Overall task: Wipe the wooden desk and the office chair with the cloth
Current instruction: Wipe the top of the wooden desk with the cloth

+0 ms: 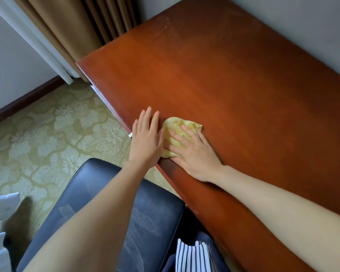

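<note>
I see: right grip [194,154] flat, fingers straight, pressing cloth [177,124] onto tabletop [224,75]; cloth under and ahead of its fingers. Left grip [145,142] flat, empty, just left of right grip at tabletop edge. Chair [145,213] below left grip.

No words to read from here, no label, brand, number or sign legible on anything in sight
</note>
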Demonstrator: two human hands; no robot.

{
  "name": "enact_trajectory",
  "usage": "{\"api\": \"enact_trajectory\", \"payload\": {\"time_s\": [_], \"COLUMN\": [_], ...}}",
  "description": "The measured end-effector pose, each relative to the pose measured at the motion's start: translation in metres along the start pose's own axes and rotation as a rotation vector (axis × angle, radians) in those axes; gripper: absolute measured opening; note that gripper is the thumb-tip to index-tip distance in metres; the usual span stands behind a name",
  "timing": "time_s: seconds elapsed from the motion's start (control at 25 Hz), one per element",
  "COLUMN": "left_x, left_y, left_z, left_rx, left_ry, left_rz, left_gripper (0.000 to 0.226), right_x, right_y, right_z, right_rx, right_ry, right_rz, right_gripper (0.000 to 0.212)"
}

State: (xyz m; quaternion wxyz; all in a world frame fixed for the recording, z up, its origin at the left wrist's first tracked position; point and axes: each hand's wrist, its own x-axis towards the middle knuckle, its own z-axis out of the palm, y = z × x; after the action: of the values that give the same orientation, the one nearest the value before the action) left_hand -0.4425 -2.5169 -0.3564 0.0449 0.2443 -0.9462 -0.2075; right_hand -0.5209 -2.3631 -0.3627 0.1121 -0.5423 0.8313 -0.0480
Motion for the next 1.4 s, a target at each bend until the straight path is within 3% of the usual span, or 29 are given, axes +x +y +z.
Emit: {"api": "enact_trajectory", "payload": {"time_s": [0.28, 0.44, 0.84, 1.08, 1.4], "left_x": [-0.089, -0.118, -0.127, -0.114, -0.076], "left_y": [0.014, 0.049, 0.143, 0.165, 0.191], "left_z": [-0.015, -0.026, -0.004, 0.012, 0.004], "left_rx": [0.068, 0.074, 0.166, 0.219, 0.241], "left_ry": [-0.181, -0.247, -0.433, -0.478, -0.457], "left_rz": [0.091, 0.179, 0.263, 0.257, 0.252], "left_gripper": [0.053, 0.054, 0.055, 0.053, 0.054], "right_x": [-0.081, -0.165, -0.306, -0.319, -0.275], "right_y": [-0.05, -0.06, 0.027, 0.095, 0.111], "right_z": [0.011, 0.02, 0.019, 0.006, -0.02], "right_rx": [0.112, 0.141, 0.116, 0.051, 0.347], "right_ry": [-0.007, 0.014, -0.007, -0.104, -0.122], "right_rz": [0.145, 0.337, 0.781, 0.936, 1.081], "right_gripper": [0.041, 0.04, 0.048, 0.052, 0.05]}}
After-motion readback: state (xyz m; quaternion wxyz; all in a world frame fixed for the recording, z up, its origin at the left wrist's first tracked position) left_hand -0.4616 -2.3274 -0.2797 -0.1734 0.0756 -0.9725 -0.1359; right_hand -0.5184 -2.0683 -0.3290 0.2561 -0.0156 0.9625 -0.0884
